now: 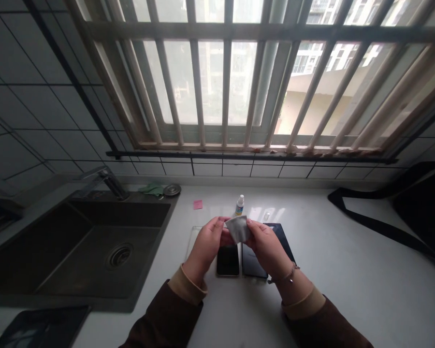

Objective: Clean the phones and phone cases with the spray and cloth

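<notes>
My left hand (206, 244) and my right hand (268, 246) pinch a folded white wipe (236, 229) between them above the white counter (348, 299). Below my hands lies a smartphone (228, 261) with a dark screen, partly hidden by my left hand. Beside it is a dark flat device (253, 262), possibly a second phone, its top hidden by my right hand. A small white dropper bottle (239, 205) stands upright just beyond the wipe. A transparent sheet or case (195, 237) lies under my left hand's side.
A dark steel sink (94, 251) with a tap (108, 182) lies left. A green cloth (151, 189), a metal drain cover (172, 190) and a pink sticky note (197, 204) sit behind it. A black bag (420, 212) lies right, and a dark tablet (43, 328) lies near the front left.
</notes>
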A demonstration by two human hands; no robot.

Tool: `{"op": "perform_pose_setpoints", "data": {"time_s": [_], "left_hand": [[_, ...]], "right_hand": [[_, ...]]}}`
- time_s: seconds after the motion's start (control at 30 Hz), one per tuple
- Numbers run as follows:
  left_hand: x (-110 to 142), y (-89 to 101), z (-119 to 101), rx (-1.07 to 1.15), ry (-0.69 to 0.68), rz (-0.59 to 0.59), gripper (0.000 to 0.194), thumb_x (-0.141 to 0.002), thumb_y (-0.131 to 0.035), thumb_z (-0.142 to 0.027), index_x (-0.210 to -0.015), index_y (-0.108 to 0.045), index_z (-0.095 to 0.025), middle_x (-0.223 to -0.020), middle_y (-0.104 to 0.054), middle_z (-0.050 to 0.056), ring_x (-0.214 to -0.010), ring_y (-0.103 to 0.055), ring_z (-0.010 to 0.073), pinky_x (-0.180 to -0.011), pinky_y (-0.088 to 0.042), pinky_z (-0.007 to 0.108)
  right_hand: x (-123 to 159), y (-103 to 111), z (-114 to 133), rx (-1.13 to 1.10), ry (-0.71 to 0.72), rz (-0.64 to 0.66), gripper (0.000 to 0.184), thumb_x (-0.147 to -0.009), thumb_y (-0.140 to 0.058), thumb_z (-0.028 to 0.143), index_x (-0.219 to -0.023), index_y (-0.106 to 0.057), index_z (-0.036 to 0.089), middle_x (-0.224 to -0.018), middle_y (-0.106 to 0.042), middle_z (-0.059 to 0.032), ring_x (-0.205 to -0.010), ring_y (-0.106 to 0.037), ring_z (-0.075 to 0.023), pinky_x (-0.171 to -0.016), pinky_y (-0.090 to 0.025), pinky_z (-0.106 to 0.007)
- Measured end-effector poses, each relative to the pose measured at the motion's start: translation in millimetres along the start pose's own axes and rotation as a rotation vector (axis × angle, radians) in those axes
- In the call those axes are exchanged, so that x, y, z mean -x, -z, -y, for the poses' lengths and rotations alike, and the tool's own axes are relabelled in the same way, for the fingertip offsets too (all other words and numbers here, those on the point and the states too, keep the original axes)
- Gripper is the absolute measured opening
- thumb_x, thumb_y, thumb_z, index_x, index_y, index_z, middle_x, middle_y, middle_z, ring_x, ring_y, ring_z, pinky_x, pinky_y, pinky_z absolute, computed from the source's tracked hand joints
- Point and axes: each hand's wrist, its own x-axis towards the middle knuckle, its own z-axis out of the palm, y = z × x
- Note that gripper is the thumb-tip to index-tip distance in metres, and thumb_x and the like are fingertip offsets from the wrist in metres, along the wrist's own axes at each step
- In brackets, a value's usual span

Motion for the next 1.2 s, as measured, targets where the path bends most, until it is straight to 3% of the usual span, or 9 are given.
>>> {"op": "perform_pose_setpoints", "data": {"time_s": [0.1, 0.17, 0.23, 0.3, 0.47, 0.63, 0.8, 1.07, 1.2], "left_hand": [[-2.0, 24.0, -7.2, -0.726, -0.146, -0.314, 0.035, -0.101, -0.049, -0.05, -0.105, -0.069, -0.022, -0.085, -0.075, 0.008, -0.083, -0.073, 0.0266, -0.083, -0.056, 0.038], [-2.8, 39.9, -8.3, -1.151, -0.116, -0.472, 0.031, -0.101, -0.05, -0.043, -0.1, -0.07, -0.019, -0.095, -0.075, 0.015, -0.094, -0.073, 0.0319, -0.089, -0.053, 0.041], [-3.1, 51.7, -5.8, -1.361, 0.003, -0.49, 0.029, -0.098, -0.054, -0.037, -0.099, -0.07, -0.013, -0.104, -0.073, 0.023, -0.101, -0.071, 0.0372, -0.091, -0.051, 0.044], [-3.1, 58.4, -1.4, -1.39, 0.102, -0.476, 0.026, -0.095, -0.057, -0.031, -0.1, -0.07, -0.01, -0.104, -0.072, 0.026, -0.1, -0.071, 0.0395, -0.088, -0.051, 0.044], [-4.6, 61.9, 4.6, -1.283, 0.126, -0.511, 0.021, -0.093, -0.048, -0.013, -0.092, -0.069, -0.011, -0.088, -0.072, 0.025, -0.088, -0.073, 0.0376, -0.077, -0.049, 0.04], [-11.6, 61.7, -1.1, -1.054, 0.007, -0.601, 0.027, -0.104, -0.042, -0.029, -0.114, -0.061, -0.012, -0.078, -0.069, 0.016, -0.074, -0.069, 0.0313, -0.064, -0.043, 0.033], [-21.8, 46.8, 2.8, -0.225, 0.01, -0.421, 0.024, -0.101, -0.052, -0.041, -0.109, -0.058, -0.019, -0.066, -0.063, 0.0, -0.048, -0.053, 0.0134, -0.047, -0.034, 0.022], [-16.6, 9.1, 8.9, 0.196, 0.141, -0.175, 0.026, -0.1, -0.058, -0.034, -0.113, -0.062, -0.012, -0.089, -0.076, 0.012, -0.051, -0.058, 0.0083, -0.045, -0.04, 0.017], [-12.2, 1.5, 3.3, 0.515, 0.242, -0.097, 0.029, -0.106, -0.052, -0.037, -0.122, -0.06, -0.015, -0.101, -0.078, 0.016, -0.061, -0.068, 0.0113, -0.057, -0.053, 0.02]], "right_hand": [[-1.2, 4.6, 2.6, -0.072, -0.034, -0.094, 0.039, -0.082, -0.084, 0.052, -0.1, -0.076, 0.019, -0.094, -0.079, -0.0069, -0.081, -0.072, -0.0203, -0.072, -0.062, -0.032], [-2.6, 8.4, 3.5, -0.11, -0.063, -0.139, 0.035, -0.086, -0.081, 0.051, -0.1, -0.073, 0.019, -0.092, -0.079, -0.0072, -0.078, -0.074, -0.0209, -0.07, -0.063, -0.033], [-4.2, 11.8, 3.3, -0.135, -0.088, -0.164, 0.034, -0.089, -0.078, 0.049, -0.101, -0.071, 0.019, -0.093, -0.079, -0.0088, -0.08, -0.076, -0.0221, -0.071, -0.064, -0.034], [-5.3, 14.1, 2.1, -0.13, -0.097, -0.154, 0.034, -0.09, -0.077, 0.049, -0.103, -0.071, 0.018, -0.095, -0.079, -0.0099, -0.082, -0.077, -0.0222, -0.072, -0.064, -0.033], [-4.2, 14.5, -0.9, -0.087, -0.081, -0.09, 0.034, -0.087, -0.079, 0.049, -0.102, -0.072, 0.02, -0.097, -0.078, -0.0085, -0.082, -0.075, -0.0212, -0.072, -0.063, -0.031], [-0.2, 10.9, 0.8, -0.083, -0.09, -0.054, 0.035, -0.086, -0.08, 0.05, -0.103, -0.072, 0.02, -0.095, -0.077, -0.0078, -0.081, -0.075, -0.0217, -0.073, -0.063, -0.033], [0.7, 9.9, 0.6, -0.114, -0.101, -0.04, 0.037, -0.086, -0.079, 0.052, -0.104, -0.072, 0.021, -0.099, -0.078, -0.009, -0.084, -0.075, -0.0228, -0.075, -0.062, -0.034], [-0.8, 11.7, -1.5, -0.134, -0.064, 0.001, 0.041, -0.083, -0.083, 0.053, -0.108, -0.074, 0.021, -0.106, -0.078, -0.0091, -0.087, -0.074, -0.0207, -0.084, -0.06, -0.035], [0.8, 10.7, -0.7, -0.193, -0.068, 0.026, 0.038, -0.086, -0.082, 0.049, -0.108, -0.075, 0.02, -0.106, -0.078, -0.0088, -0.087, -0.074, -0.0191, -0.084, -0.06, -0.032]]}}
